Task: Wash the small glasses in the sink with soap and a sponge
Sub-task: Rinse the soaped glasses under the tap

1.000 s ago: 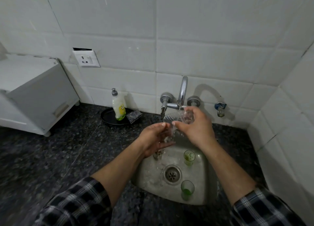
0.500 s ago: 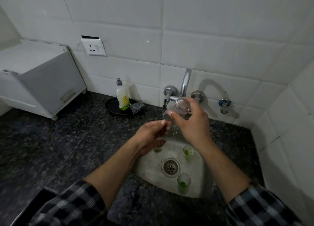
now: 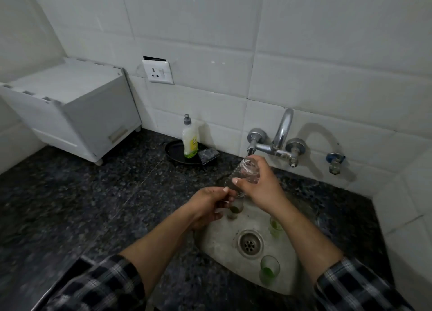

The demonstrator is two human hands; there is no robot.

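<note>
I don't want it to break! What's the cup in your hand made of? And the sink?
The cup looks like clear glass: you can see straight through it. The sink seems to be dull grey metal, probably steel, scuffed and faintly shiny.

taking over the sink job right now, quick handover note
Right hand holds the clear glass tilted under the tap. Left hand is at its lower end; hold unclear. Three dirty small glasses stand in the sink. Soap bottle and sponge sit on the black tray behind. Done: none clearly finished. Left: finish this one, wash the three.
</note>
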